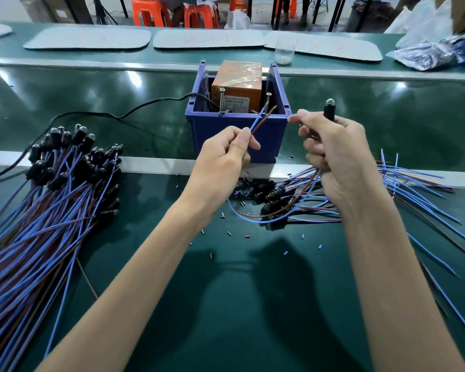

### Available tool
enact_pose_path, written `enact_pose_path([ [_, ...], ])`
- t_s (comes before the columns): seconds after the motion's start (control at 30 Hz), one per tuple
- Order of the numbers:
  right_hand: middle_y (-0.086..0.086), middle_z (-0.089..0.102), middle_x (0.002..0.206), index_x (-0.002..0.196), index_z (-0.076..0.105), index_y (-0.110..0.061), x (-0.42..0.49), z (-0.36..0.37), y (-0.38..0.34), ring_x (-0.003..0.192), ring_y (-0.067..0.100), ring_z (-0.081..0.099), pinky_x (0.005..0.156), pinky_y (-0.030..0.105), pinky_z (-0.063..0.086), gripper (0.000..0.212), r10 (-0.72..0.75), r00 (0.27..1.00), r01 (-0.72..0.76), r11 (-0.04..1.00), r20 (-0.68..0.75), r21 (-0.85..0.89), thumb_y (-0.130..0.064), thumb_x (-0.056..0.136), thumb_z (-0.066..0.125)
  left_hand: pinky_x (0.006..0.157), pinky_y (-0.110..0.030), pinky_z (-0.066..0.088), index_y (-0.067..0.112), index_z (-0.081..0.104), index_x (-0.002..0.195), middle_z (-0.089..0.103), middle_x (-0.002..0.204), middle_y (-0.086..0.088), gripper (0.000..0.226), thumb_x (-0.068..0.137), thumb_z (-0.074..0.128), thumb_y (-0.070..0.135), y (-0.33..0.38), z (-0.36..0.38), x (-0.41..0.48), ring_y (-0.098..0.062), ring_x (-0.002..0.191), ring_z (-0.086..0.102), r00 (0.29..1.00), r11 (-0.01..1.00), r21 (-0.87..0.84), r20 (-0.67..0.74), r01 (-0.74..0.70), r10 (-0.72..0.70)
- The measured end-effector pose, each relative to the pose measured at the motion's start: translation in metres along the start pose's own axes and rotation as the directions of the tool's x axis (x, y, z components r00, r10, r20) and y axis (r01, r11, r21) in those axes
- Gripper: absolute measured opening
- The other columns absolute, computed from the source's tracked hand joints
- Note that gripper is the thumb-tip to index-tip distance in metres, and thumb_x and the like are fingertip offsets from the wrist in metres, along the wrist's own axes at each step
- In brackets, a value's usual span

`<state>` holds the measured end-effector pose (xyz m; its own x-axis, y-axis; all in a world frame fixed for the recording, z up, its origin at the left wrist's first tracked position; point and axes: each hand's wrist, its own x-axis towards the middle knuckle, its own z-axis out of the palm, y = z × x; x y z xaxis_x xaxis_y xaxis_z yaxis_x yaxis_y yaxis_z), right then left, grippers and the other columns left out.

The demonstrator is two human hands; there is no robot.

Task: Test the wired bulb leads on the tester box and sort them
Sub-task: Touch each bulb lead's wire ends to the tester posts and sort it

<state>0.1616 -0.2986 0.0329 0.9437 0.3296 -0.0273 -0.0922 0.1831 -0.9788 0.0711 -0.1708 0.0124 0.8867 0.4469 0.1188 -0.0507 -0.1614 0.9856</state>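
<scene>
Pinching two lead ends (258, 120), one blue, one brown, the left hand (223, 157) holds their tips near the right screw (268, 99) of two in the box (236, 132). The right hand (338, 159), curled tight, grips one bulb (329, 108). Leads lie in a left pile (65, 189) and a right pile (274, 194).

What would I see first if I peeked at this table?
Probably the two hands in the middle: the left hand pinches two wires at the blue box, and the right hand holds up a bulb. Then the big heap of wired bulbs on the left.
</scene>
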Motion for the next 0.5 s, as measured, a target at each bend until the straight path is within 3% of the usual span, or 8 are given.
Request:
enact_pose_path([
  [0.13, 0.003, 0.039, 0.069, 0.08, 0.071, -0.007, -0.003, 0.008, 0.004, 0.043, 0.003, 0.024, 0.034, 0.012, 0.018, 0.013, -0.027, 1.0, 0.027, 0.998, -0.003, 0.051, -0.003, 0.087, 0.061, 0.046, -0.016, 0.026, 0.018, 0.057, 0.08, 0.039, 0.056, 0.012, 0.03, 0.103, 0.038, 0.013, 0.0, 0.001, 0.002, -0.002, 0.044, 0.028, 0.999, 0.991, -0.134, -0.032, 0.017, -0.021],
  [0.27, -0.005, 0.028, 0.06, 0.091, 0.072, -0.011, -0.004, 0.016, 0.007, 0.046, 0.004, 0.022, 0.038, 0.013, 0.021, 0.017, -0.018, 1.0, 0.019, 0.997, -0.005, 0.072, -0.001, 0.089, 0.058, 0.048, -0.01, 0.031, 0.017, 0.061, 0.083, 0.041, 0.068, 0.006, 0.029, 0.102, 0.04, 0.008, 0.002, 0.003, 0.002, -0.002, 0.048, 0.034, 0.998, 0.973, -0.232, -0.05, 0.012, -0.024],
  [0.33, -0.005, 0.03, 0.064, 0.098, 0.07, -0.019, -0.005, 0.018, 0.007, 0.047, 0.004, 0.023, 0.039, 0.014, 0.021, 0.015, -0.021, 1.0, 0.02, 0.997, 0.007, 0.072, -0.019, 0.097, 0.055, 0.048, -0.01, 0.032, 0.016, 0.061, 0.084, 0.041, 0.069, 0.006, 0.029, 0.101, 0.041, 0.008, 0.002, 0.003, 0.003, -0.002, 0.048, 0.035, 0.997, 0.96, -0.279, -0.062, 0.029, -0.048],
  [0.43, -0.008, 0.034, 0.054, 0.106, 0.061, -0.028, -0.004, 0.015, 0.005, 0.041, 0.004, 0.023, 0.036, 0.016, 0.02, 0.038, 0.023, 1.0, -0.023, 0.999, 0.004, -0.034, -0.055, 0.097, 0.036, 0.047, -0.011, 0.032, 0.014, 0.06, 0.085, 0.039, 0.069, 0.005, 0.028, 0.102, 0.04, 0.007, 0.003, 0.003, 0.004, -0.002, 0.047, 0.034, 0.992, 0.942, -0.331, -0.087, 0.058, -0.092],
  [0.5, -0.011, 0.029, 0.046, 0.104, 0.058, -0.018, -0.001, 0.012, 0.004, 0.037, 0.004, 0.019, 0.035, 0.016, 0.017, 0.046, 0.073, 0.997, -0.074, 0.996, -0.019, -0.052, -0.057, 0.097, 0.034, 0.046, -0.012, 0.03, 0.012, 0.059, 0.085, 0.038, 0.069, 0.004, 0.027, 0.102, 0.039, 0.007, 0.003, 0.003, 0.005, -0.002, 0.046, 0.033, 0.987, 0.925, -0.373, -0.107, 0.073, -0.121],
])
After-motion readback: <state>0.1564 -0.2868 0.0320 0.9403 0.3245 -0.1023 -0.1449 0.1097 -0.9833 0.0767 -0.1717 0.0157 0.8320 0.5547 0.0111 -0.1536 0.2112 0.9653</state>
